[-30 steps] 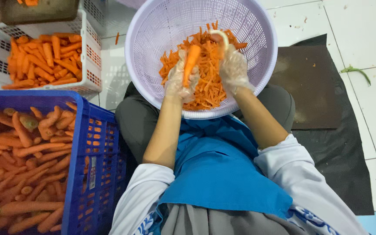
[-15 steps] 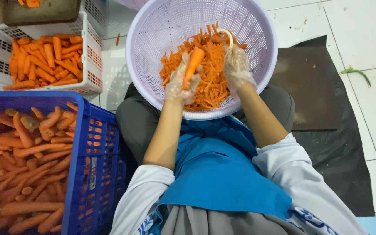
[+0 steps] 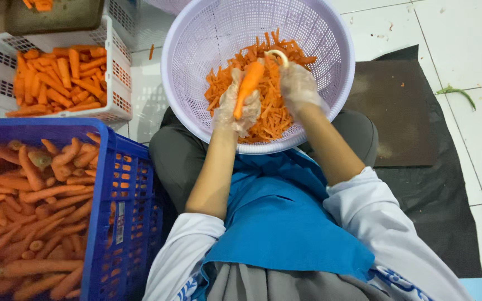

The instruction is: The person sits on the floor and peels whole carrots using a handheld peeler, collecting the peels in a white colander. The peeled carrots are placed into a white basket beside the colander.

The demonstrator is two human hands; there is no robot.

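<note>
The left hand [image 3: 236,106], in a thin clear glove, has its grip closed around the lower part of a carrot [image 3: 249,85], which stands tilted with its tip pointing up and to the right. The right hand [image 3: 299,85], gloved likewise, has its grip closed on a pale peeler [image 3: 278,56], whose looped head touches the upper end of the carrot. Both hands are held over a round lilac basket [image 3: 196,50] that rests on the person's lap; a heap of orange carrot peelings [image 3: 271,114] lies in its bottom, directly beneath the carrot. A blue apron [image 3: 277,223] covers the lap between white sleeves pushed back from the forearms. To the left, touching the person's leg, stands a blue crate [image 3: 121,195] filled with unpeeled carrots [image 3: 29,206]. Beyond it, a white crate [image 3: 115,61] holds peeled carrots [image 3: 62,78] of a brighter orange. To the right, a dark mat [image 3: 419,167] lies on the white tiled floor [image 3: 464,39], with a small green scrap [image 3: 457,92] near it.
</note>
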